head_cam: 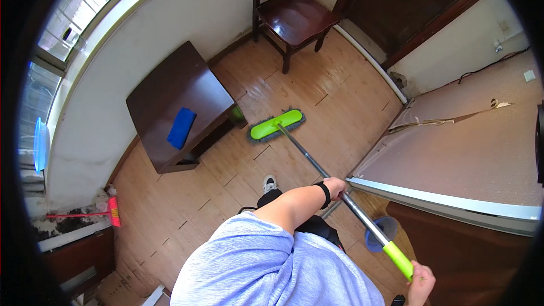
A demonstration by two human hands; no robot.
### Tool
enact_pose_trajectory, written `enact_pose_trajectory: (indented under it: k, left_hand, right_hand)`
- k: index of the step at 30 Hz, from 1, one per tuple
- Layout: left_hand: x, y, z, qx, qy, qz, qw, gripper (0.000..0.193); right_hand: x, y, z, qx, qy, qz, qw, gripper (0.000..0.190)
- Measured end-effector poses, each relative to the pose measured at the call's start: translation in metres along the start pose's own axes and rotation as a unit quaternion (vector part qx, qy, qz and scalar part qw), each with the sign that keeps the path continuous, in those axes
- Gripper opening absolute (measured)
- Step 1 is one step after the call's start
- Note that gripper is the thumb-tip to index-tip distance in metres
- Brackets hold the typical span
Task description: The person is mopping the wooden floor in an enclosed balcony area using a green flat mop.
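Note:
My left hand, with a black band at the wrist, grips the metal pole of a mop about midway along. At its upper end, my right hand is closed around the green handle grip. The bright green mop head, fringed with grey fibre, lies flat on the wood-look floor beyond my feet. Left of it stands a dark wooden table with a folded blue cloth on top. The fingers' far sides are hidden.
A dark wooden chair stands by the far wall. Behind the pole is a blue bucket. A red broom lies at the left, below a blue basin at the window. A panel with torn covering borders the right side.

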State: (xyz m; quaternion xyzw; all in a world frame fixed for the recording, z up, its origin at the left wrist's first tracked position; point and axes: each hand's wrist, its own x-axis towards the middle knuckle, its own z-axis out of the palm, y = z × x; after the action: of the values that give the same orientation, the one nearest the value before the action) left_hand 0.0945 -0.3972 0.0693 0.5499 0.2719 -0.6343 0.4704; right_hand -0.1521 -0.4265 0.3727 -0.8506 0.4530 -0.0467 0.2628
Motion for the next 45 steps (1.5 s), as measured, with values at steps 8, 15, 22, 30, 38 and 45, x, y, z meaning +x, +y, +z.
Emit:
enact_pose_trajectory:
  k: [8, 15, 22, 30, 38, 45]
  left_hand:
    - [0.024, 0.019, -0.047, -0.050, 0.032, 0.040, 0.997, 0.033]
    - [0.037, 0.022, -0.043, -0.069, 0.034, 0.062, 0.995, 0.043]
    - [0.039, 0.069, -0.030, -0.109, 0.076, 0.091, 0.987, 0.026]
    - [0.058, 0.127, -0.016, -0.177, 0.128, 0.137, 0.966, 0.021]
    - [0.036, 0.158, -0.017, -0.307, 0.039, 0.191, 0.932, 0.031]
    - [0.001, 0.175, -0.018, -0.328, 0.043, 0.208, 0.921, 0.034]
  right_hand:
    - [-0.002, -0.020, 0.062, 0.168, -0.285, 0.181, 0.926, 0.031]
    - [0.037, -0.028, 0.057, 0.230, -0.311, 0.317, 0.866, 0.041]
    - [0.122, -0.053, 0.042, 0.179, -0.358, 0.201, 0.894, 0.041]
    - [0.197, -0.078, 0.044, 0.059, -0.385, -0.003, 0.921, 0.036]
    - [0.269, -0.091, 0.085, -0.024, -0.404, -0.180, 0.897, 0.045]
    - [0.310, -0.113, 0.170, -0.024, -0.379, -0.315, 0.870, 0.033]
